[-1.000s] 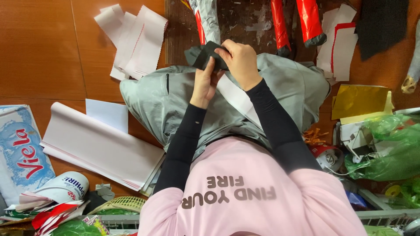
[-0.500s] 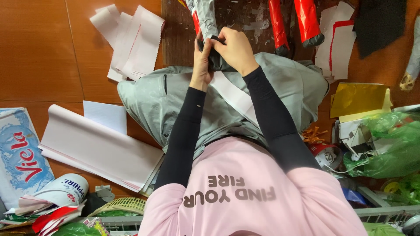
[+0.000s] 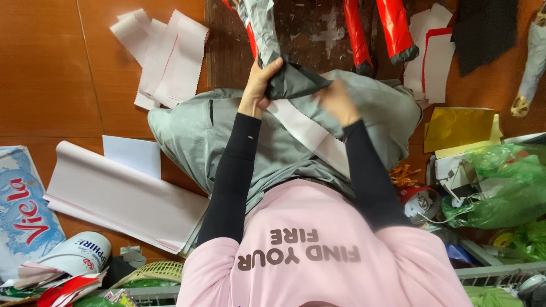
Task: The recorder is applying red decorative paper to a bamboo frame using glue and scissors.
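My left hand [image 3: 259, 85] grips the edge of a dark grey plastic mailer bag [image 3: 296, 82], which runs up to the top of the view. My right hand [image 3: 338, 101] holds the same bag a little to the right, fingers closed on its fold. A white strip [image 3: 310, 133] runs diagonally down from the bag between my black-sleeved forearms. Beneath both hands lies a large light grey bag or garment [image 3: 187, 131], spread over my lap and the wooden floor.
White paper strips [image 3: 170, 57] lie at the upper left and large white sheets [image 3: 114, 199] at the left. Red and grey rolled bags [image 3: 364, 34] are at the top. A yellow sheet [image 3: 458, 128] and green plastic bags [image 3: 500, 182] crowd the right. A blue-white package [image 3: 23, 204] sits at the far left.
My hands, pinched together on the bag before, have moved apart. The right hand slid right and down, and the dark bag now stretches between them.
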